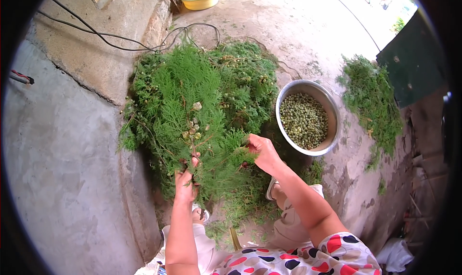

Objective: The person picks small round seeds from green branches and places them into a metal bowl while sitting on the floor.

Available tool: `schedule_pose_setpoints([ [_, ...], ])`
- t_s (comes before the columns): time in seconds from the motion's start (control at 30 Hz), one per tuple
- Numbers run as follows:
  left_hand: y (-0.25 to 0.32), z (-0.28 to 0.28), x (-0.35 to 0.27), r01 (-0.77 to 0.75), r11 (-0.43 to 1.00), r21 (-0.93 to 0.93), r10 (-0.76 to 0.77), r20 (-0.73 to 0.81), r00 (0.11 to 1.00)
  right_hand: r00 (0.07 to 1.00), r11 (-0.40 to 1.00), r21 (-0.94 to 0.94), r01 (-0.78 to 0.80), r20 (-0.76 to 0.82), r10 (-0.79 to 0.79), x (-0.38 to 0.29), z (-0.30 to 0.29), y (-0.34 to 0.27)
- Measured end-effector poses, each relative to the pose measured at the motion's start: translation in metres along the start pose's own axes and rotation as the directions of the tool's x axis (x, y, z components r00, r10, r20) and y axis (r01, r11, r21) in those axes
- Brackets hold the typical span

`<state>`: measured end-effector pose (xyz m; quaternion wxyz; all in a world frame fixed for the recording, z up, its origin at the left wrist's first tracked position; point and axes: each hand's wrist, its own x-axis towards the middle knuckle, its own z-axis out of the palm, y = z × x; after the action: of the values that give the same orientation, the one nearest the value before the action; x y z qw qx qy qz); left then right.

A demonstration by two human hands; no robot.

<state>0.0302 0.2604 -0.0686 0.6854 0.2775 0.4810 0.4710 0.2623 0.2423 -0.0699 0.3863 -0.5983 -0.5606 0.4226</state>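
My left hand [186,185] is closed around the stem of a leafy conifer branch [191,84], which looks like cypress or arborvitae and bears several pale green cones [193,130] near its middle. At the branch's right side, my right hand [265,154] has its fingers bent in at the green sprays; whether they pinch anything is hidden by foliage. Beneath and behind lies a large heap of cut conifer branches [249,84]. Right of the heap stands a round metal pot [332,130], partly filled with small green cones [303,120].
A smaller pile of green sprays [371,105] lies on the right, beside a dark green panel [411,62]. A yellow plastic basin [200,2] stands at the top. Black cables [126,48] run from the wall to the heap's far edge. A concrete ledge [68,159] borders the left.
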Motion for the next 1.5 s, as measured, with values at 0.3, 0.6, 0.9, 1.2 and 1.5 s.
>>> schedule_pose_setpoints([
  [0.3,0.019,-0.023,0.007,0.009,0.989,-0.146,-0.012,-0.019,1.000,0.960,0.463,0.886,0.016,-0.143,0.240,0.008,-0.045,-0.001],
  [0.6,0.018,-0.062,0.023,0.156,0.775,-0.612,0.143,0.411,0.900,0.969,0.009,0.969,-0.249,0.248,0.004,0.022,-0.066,0.047],
  [0.9,-0.003,-0.091,0.026,0.070,0.592,-0.803,0.133,0.182,0.974,0.923,0.224,0.967,-0.124,0.029,0.384,0.019,-0.050,0.016],
  [1.2,0.000,-0.059,0.021,0.205,0.641,-0.740,0.075,0.326,0.942,0.957,0.973,0.055,0.226,-0.200,-0.211,0.005,0.006,-0.018],
  [1.5,-0.004,-0.016,0.009,0.388,0.749,-0.537,-0.037,0.552,0.833,0.884,0.682,-0.611,0.401,0.061,-0.464,-0.002,0.037,-0.017],
])
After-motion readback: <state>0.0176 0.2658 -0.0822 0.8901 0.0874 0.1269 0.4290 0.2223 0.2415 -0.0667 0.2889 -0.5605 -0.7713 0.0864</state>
